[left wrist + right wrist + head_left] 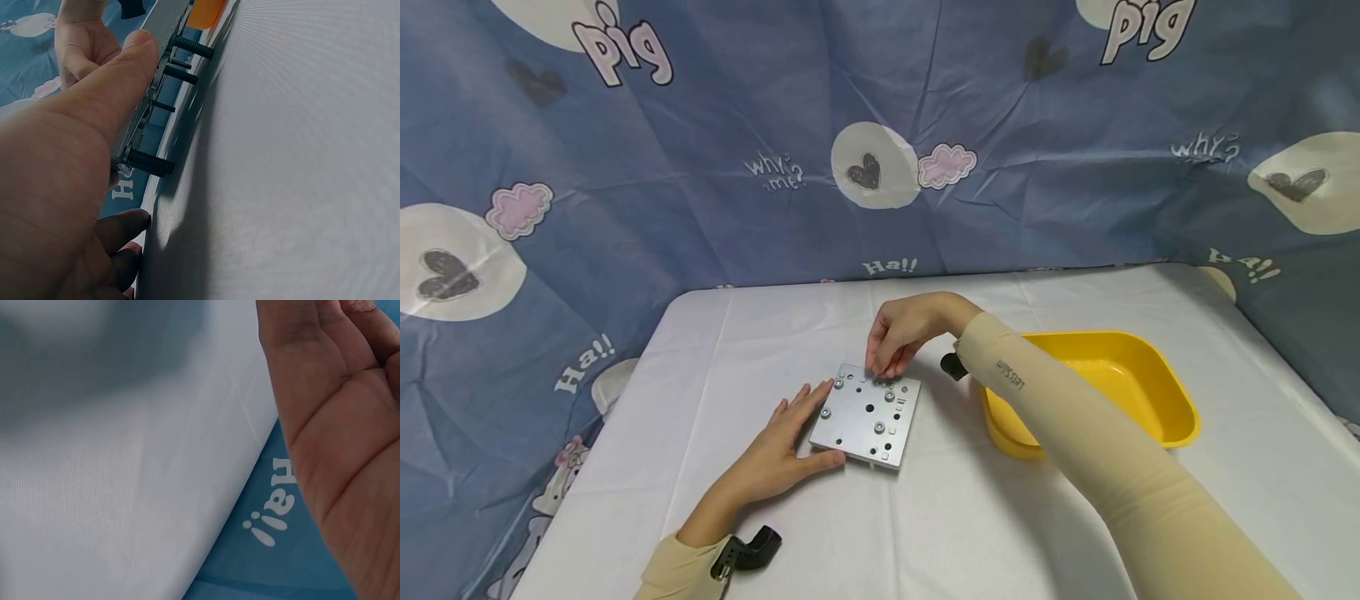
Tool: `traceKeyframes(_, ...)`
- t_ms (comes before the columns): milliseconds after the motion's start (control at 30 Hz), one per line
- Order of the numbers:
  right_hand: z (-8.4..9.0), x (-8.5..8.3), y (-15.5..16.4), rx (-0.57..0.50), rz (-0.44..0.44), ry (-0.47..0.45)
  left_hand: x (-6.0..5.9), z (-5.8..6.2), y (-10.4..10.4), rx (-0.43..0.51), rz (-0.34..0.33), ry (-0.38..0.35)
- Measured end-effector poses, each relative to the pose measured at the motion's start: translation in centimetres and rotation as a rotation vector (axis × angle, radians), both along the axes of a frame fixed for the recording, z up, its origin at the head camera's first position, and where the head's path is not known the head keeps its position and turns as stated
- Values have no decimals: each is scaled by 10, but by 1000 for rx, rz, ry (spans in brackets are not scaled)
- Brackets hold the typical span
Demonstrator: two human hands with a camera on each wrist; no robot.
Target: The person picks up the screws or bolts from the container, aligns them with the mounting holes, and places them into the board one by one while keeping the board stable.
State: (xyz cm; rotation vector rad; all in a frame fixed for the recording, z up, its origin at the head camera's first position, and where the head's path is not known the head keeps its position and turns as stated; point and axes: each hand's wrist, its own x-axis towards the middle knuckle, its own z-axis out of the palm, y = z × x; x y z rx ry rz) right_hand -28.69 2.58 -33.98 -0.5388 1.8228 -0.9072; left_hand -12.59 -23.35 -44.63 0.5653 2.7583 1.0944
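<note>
A square silver metal plate (852, 421) with holes and several socket-head screws (880, 427) lies tilted on the white cloth. Threaded shanks (149, 164) stick out of its underside in the left wrist view. My left hand (778, 454) spans the plate's near-left corner, its straight thumb along the near edge and fingers against the left edge. Over the far edge, my right hand (906, 332) has curled fingers and thumb pinched together on a small part, which the fingertips hide. In the right wrist view only the palm (340, 425) and part of the fingers show.
A yellow plastic tray (1180, 421) stands on the right, partly beneath the right forearm. The white cloth (970, 533) covers the table. Behind it hangs a blue printed curtain (760, 225).
</note>
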Motion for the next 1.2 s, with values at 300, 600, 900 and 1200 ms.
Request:
traceKeyframes(300,1,-3,11,2,-20,12,1,1,0,-4,9,3)
traceKeyframes(600,4,-6,29,7,-47,27,1,1,0,-1,11,-1)
traceKeyframes(900,10,-6,54,1,-67,69,1,1,0,-4,10,9)
traceKeyframes(1200,11,-6,82,26,-114,67,1,1,0,-8,12,3)
